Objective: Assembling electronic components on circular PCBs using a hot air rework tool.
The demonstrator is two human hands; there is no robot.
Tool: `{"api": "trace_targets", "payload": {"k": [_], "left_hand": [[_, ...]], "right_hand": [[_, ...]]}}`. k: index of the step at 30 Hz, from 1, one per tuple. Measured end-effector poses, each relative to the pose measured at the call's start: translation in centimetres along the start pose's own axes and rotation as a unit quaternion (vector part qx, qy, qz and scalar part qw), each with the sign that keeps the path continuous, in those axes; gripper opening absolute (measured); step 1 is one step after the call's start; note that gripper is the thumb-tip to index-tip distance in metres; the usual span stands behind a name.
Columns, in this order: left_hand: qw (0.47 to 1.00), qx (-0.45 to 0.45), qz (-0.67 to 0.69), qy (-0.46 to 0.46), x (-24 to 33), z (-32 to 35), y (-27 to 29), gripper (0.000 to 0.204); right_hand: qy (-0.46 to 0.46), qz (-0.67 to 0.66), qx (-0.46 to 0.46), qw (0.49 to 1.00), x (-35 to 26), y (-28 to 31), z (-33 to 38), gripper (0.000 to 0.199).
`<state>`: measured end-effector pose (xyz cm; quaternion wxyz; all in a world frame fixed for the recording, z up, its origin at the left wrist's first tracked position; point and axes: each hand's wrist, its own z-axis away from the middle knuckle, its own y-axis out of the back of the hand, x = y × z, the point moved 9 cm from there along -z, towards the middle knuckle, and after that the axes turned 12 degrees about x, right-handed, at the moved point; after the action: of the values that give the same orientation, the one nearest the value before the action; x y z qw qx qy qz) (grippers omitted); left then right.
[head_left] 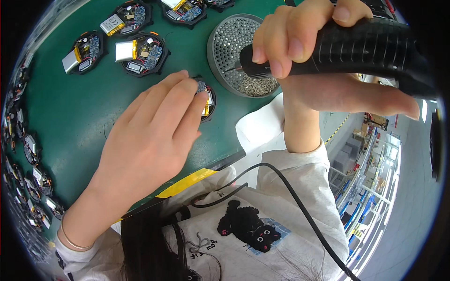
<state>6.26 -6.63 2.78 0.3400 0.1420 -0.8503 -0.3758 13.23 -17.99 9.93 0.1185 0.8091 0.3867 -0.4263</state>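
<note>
My left hand [145,136] lies over a small round electronic assembly [211,104], gripping it against the table with the fingertips. Only the right side of that assembly shows, with a dark rim and a bit of yellow tape; the fingers hide the rest. My right hand [293,37] is wrapped around a black electric screwdriver [361,47], held almost level. Its thin bit points left over a round grey screw tray [213,70] with a perforated plate. Loose small screws [257,87] are heaped at the tray's near side. Whether a screw sits on the bit cannot be made out.
Several similar assemblies with silver battery packs, one [143,54] nearest my left hand, lie on the green table [89,112]. More crowd the left edge. A white sheet [260,124] lies by the tray. A black cable [300,206] crosses my front. Shelving [370,187] stands right.
</note>
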Motion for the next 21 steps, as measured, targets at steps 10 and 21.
{"api": "trace_targets", "payload": {"k": [10, 21], "left_hand": [[0.999, 0.036, 0.028, -0.010, 0.2, 0.2, 0.1, 0.050], [0.999, 0.039, 0.005, -0.019, -0.1, 0.2, 0.3, 0.048]], "right_hand": [[-0.008, -0.041, 0.023, 0.999, -0.2, -1.2, -0.3, 0.035], [-0.018, 0.050, -0.062, 0.997, -0.7, -0.7, 0.6, 0.101]]}}
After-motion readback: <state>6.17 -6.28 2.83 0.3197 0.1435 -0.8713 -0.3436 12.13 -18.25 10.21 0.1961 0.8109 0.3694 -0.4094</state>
